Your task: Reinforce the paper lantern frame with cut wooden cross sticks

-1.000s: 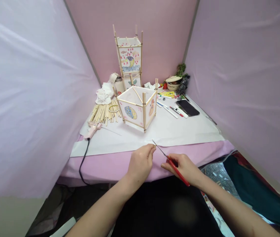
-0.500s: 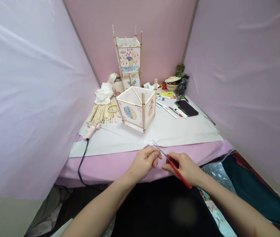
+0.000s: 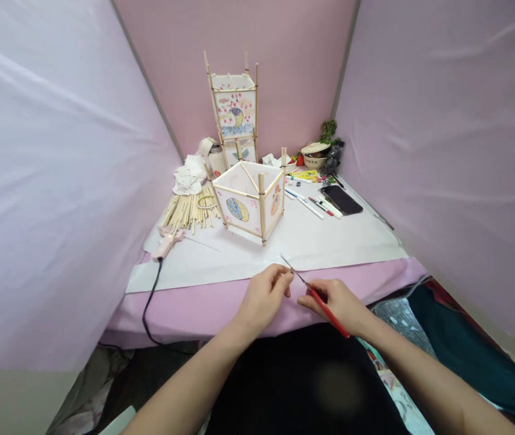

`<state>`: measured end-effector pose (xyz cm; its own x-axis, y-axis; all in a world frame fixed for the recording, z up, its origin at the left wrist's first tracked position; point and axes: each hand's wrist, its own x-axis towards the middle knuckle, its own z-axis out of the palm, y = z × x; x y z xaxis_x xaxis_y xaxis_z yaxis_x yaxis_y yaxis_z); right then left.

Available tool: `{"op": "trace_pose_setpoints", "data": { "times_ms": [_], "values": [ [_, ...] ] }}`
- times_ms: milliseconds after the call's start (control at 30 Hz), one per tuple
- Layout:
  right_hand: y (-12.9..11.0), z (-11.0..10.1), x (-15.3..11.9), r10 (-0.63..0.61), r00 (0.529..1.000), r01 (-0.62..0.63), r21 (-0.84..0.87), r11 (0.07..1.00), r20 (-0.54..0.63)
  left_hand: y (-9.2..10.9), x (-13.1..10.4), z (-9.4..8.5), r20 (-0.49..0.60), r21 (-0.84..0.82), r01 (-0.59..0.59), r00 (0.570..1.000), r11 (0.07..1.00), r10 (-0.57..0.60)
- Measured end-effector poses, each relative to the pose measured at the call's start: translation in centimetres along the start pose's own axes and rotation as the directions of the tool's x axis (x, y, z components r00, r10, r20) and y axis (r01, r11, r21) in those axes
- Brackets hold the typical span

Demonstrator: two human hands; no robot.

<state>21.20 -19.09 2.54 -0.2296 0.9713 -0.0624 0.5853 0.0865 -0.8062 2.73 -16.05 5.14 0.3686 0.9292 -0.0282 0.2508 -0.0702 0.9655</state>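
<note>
My right hand (image 3: 334,302) is closed on the red handles of a pair of scissors (image 3: 327,311), whose thin blades point up and left, close together. My left hand (image 3: 269,296) is pinched beside the blades; a tiny thing at its fingertips is too small to name. Beyond my hands a five-sided stick-and-paper lantern frame (image 3: 243,211) with drawings on its panels stands on the white sheet (image 3: 330,244). A taller lantern (image 3: 236,112) with a moon drawing stands behind it.
Wooden sticks (image 3: 187,211) lie at the left, with a pink glue gun (image 3: 167,243) and its black cable nearer. A phone (image 3: 341,199), pens (image 3: 309,207) and a lidded bowl (image 3: 315,158) are at the right.
The scissor blades are closer together and the handles have closed. My left fingers have shifted slightly up and left beside the blades. The whole view has moved a little.
</note>
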Motion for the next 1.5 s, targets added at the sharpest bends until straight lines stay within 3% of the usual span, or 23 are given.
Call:
{"op": "trace_pose_setpoints", "data": {
  "times_ms": [100, 200, 367, 533, 800, 967, 1067, 1133, 1200, 1267, 1367, 1500],
  "values": [
    [0.0, 0.6, 0.2, -0.001, 0.999, -0.002, -0.049, 0.999, -0.048, -0.3, -0.1, 0.6, -0.140, 0.404, -0.124, 0.971, 0.906, 0.195],
    [-0.5, 0.8, 0.2, -0.009, 0.998, 0.004, -0.092, 0.996, -0.060, -0.5, -0.2, 0.8, -0.124, 0.486, -0.155, 0.962, 0.860, 0.243],
    [-1.5, 0.4, -0.2, -0.003, 1.000, 0.001, -0.098, 0.995, -0.023, -0.3, -0.2, 0.4, 0.025, 0.254, -0.184, 0.983, 0.950, 0.183],
    [-1.4, -0.2, -0.4, -0.036, 0.999, 0.034, -0.128, 0.991, -0.012, 0.2, -0.2, 0.0, 0.116, -0.034, -0.046, 0.992, 0.998, 0.050],
    [-1.1, -0.5, -0.6, -0.070, 0.998, 0.070, -0.130, 0.989, 0.003, 0.4, 0.0, -0.5, 0.291, -0.437, 0.194, 0.955, 0.878, -0.066],
    [-0.7, -0.8, -0.8, -0.056, 0.998, 0.058, -0.081, 0.995, 0.019, 0.2, 0.2, -0.5, 0.371, -0.485, 0.264, 0.926, 0.834, -0.077],
    [0.1, -0.7, -1.0, -0.010, 0.999, 0.012, -0.056, 0.998, 0.041, 0.1, 0.3, -0.2, 0.321, -0.338, 0.212, 0.942, 0.917, -0.099],
    [0.6, -0.5, -1.1, 0.035, 0.999, -0.034, -0.051, 0.998, 0.038, 0.1, 0.4, 0.4, 0.200, -0.090, 0.067, 0.979, 0.994, -0.048],
    [1.0, -0.3, -1.3, 0.082, 0.996, -0.081, -0.054, 0.995, 0.020, 0.0, 0.3, 1.1, 0.063, 0.222, -0.078, 0.996, 0.972, 0.065],
    [1.2, -0.3, -1.6, 0.119, 0.993, -0.119, -0.065, 0.991, 0.001, -0.4, 0.3, 2.1, -0.015, 0.455, -0.129, 0.988, 0.881, 0.152],
    [0.9, -0.6, -2.3, 0.149, 0.989, -0.149, -0.074, 0.986, 0.002, -0.9, 0.5, 3.5, 0.025, 0.595, -0.179, 0.979, 0.783, 0.204],
    [0.3, -1.6, -3.8, 0.195, 0.981, -0.193, -0.064, 0.979, 0.022, -0.6, 1.4, 4.8, 0.200, 0.529, -0.293, 0.955, 0.797, 0.218]
  ]
}}
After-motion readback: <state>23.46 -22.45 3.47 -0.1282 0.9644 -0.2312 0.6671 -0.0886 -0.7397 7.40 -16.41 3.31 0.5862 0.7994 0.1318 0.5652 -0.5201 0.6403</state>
